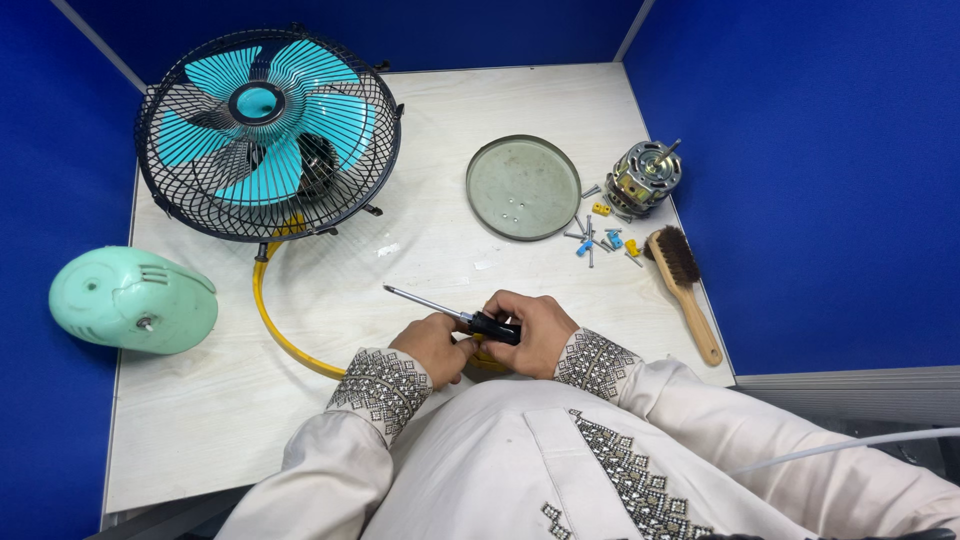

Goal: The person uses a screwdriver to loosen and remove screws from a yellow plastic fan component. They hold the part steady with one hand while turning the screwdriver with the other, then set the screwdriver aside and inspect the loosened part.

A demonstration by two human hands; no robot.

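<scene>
Both hands closed on screwdriver (470, 319) at worktop (420, 260) front edge: right hand (535, 333) on handle, left hand (437, 345) beside it; risk: grip slips, tip gouges worktop or jabs left hand.

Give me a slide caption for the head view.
Both hands, left hand and right hand, grip a screwdriver beside a caged fan.

Both hands, left hand (432, 345) and right hand (535, 330), grip a screwdriver (455, 315) near the table's (200, 420) front edge, its shaft pointing toward the fan (268, 132).
</scene>
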